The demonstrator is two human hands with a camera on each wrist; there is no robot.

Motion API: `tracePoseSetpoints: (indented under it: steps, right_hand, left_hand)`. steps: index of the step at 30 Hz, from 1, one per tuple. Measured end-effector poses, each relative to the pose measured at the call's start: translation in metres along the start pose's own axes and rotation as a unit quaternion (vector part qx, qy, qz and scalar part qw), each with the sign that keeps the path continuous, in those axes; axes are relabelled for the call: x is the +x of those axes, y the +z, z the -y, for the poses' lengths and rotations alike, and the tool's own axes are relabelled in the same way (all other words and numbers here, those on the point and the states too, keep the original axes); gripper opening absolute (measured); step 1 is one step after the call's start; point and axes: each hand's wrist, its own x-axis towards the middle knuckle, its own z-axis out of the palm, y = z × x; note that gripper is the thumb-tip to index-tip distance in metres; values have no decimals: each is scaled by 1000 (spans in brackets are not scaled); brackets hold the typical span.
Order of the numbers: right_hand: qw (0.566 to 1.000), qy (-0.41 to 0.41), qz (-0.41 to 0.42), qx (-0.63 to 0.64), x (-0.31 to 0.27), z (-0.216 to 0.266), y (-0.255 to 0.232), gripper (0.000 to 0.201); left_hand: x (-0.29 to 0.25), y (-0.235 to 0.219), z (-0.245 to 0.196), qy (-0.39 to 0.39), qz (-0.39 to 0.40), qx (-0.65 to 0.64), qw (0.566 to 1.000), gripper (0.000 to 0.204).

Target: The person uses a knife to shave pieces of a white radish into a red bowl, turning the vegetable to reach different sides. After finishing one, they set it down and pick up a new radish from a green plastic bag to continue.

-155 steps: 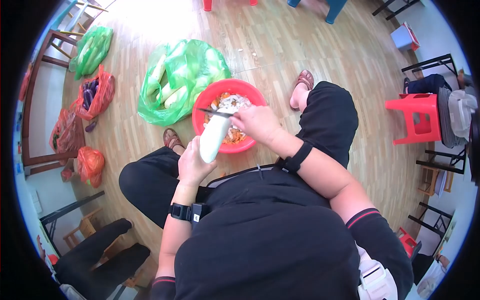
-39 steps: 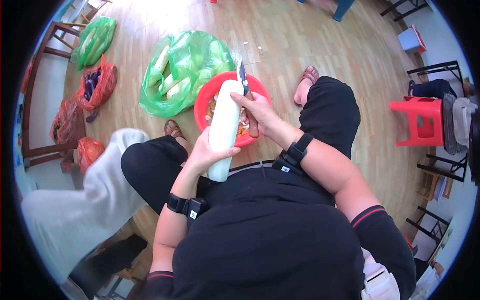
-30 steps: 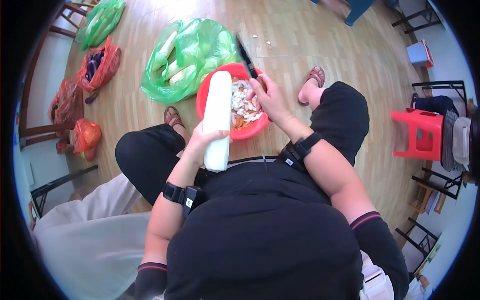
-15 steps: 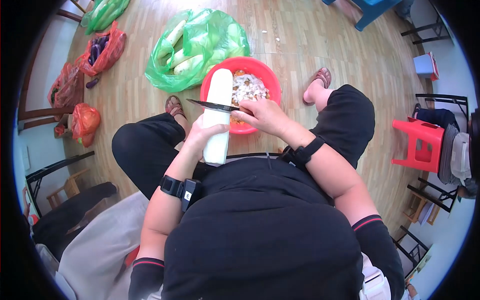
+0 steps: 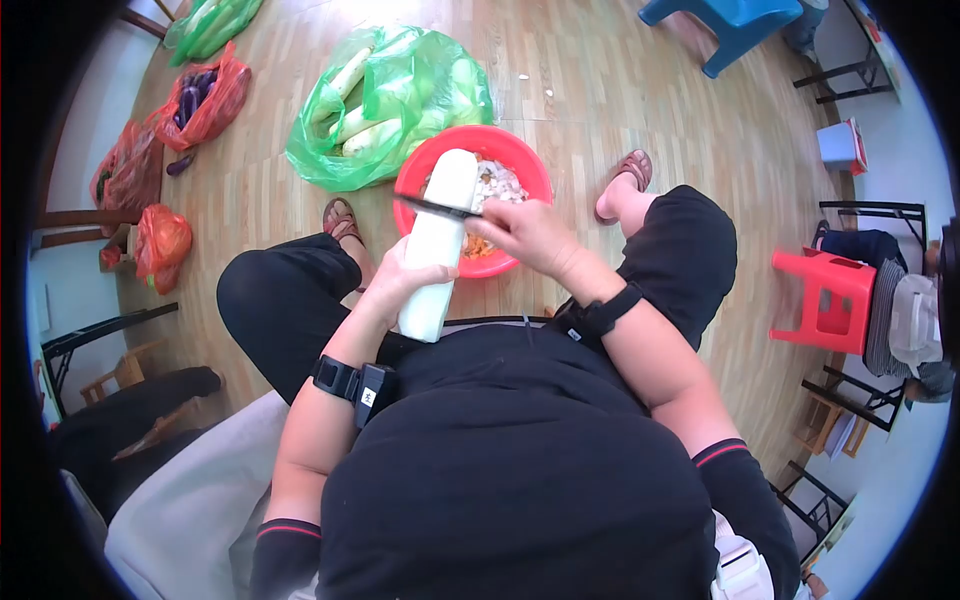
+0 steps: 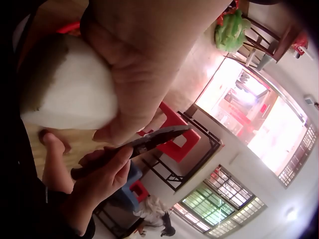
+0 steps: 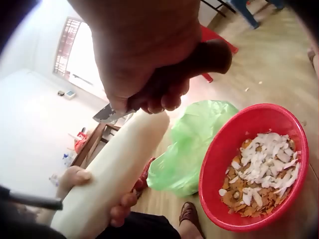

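A long white peeled vegetable (image 5: 430,270) slants over the near left side of a red basin (image 5: 538,180). My left hand (image 5: 395,282) grips its lower half, thumb across the top. In my right hand (image 5: 530,238) is a knife (image 5: 437,207), its dark blade lying across the vegetable's upper part. The right wrist view shows the fingers (image 7: 162,102) curled round the brown knife handle (image 7: 199,62). White shavings (image 7: 269,159) lie over orange-brown peelings (image 7: 234,199) in the basin. The left wrist view shows the vegetable's pale end (image 6: 75,89) close up.
A green bag (image 5: 390,110) of long pale vegetables stands behind the basin's left side. Red bags (image 5: 205,100), one with eggplants, lie at the left. A red stool (image 5: 825,300) is at the right, a blue stool (image 5: 735,30) at the back. A person's grey-clothed leg (image 5: 190,500) is at lower left.
The knife has swung from beyond the basin to lie across the vegetable. My left hand still grips the vegetable, which now tilts slightly right at the top. The grey-clothed leg has shifted.
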Motion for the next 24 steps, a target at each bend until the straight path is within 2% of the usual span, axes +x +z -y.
tracePoseSetpoints:
  steps: [3, 5, 7, 8, 11, 12, 13, 14, 16, 19, 21, 24]
  right_hand:
    - [998, -47, 5, -40, -2, 0, 7, 31]
    - [998, -20, 11, -51, 1, -9, 5, 32]
    - [993, 31, -48, -104, 7, -23, -2, 33]
    - [991, 73, -65, -90, 8, -29, -6, 34]
    - [987, 88, -106, -76, 7, -37, -13, 35]
    - [991, 97, -87, -37, 6, -28, -14, 35]
    - [991, 92, -85, -37, 5, -20, -13, 35]
    - [995, 71, -49, -52, 3, -12, -10, 35]
    - [998, 27, 7, -47, -2, 3, -4, 34]
    - [998, 6, 39, -53, -2, 11, 3, 33]
    - [998, 23, 45, -47, 1, 4, -1, 34]
    - [993, 76, -69, -54, 7, -15, -12, 35]
  left_hand:
    - [2, -2, 4, -2, -6, 9, 1000, 59]
    - [2, -2, 6, 0, -5, 15, 1000, 59]
    - [0, 0, 3, 8, -15, 18, 1000, 60]
    - [0, 0, 4, 9, -14, 17, 1000, 60]
    - [3, -3, 7, 22, -17, 29, 999, 60]
    - [3, -3, 7, 32, -11, 33, 999, 61]
    - [3, -2, 6, 42, -6, 38, 998, 62]
    - [2, -2, 6, 44, -11, 35, 998, 62]
    - [2, -2, 5, 13, 5, 19, 1000, 62]
    - [-1, -1, 1, 7, 4, 24, 1000, 60]
    - [2, -3, 4, 14, 2, 28, 1000, 59]
    - [4, -5, 10, 28, 2, 48, 998, 65]
